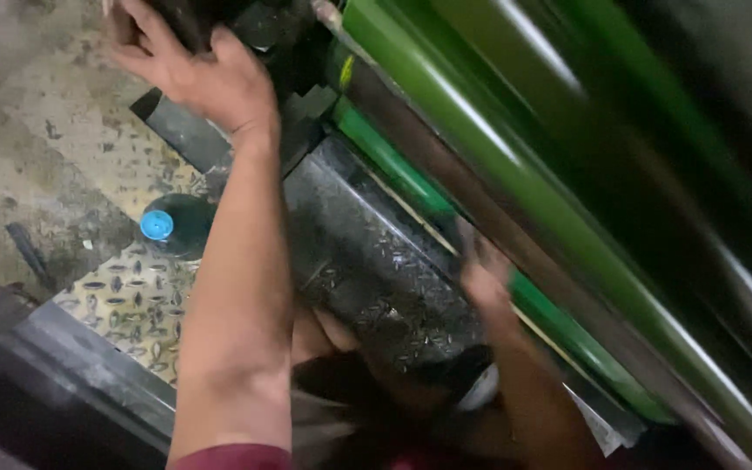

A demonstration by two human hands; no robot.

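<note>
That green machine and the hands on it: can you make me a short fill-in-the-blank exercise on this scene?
1. The bottle on the floor has a ____ cap.
2. The long rollers of the machine are ____ in colour.
3. The left hand reaches up to a ____ part of the machine, while the right hand rests by the rollers.

Missing words: blue; green; black

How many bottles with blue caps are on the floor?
1. The dark green plastic bottle with a round blue cap stands on the patterned metal floor plate, left of the left forearm. Others may be hidden behind the arms.
</note>
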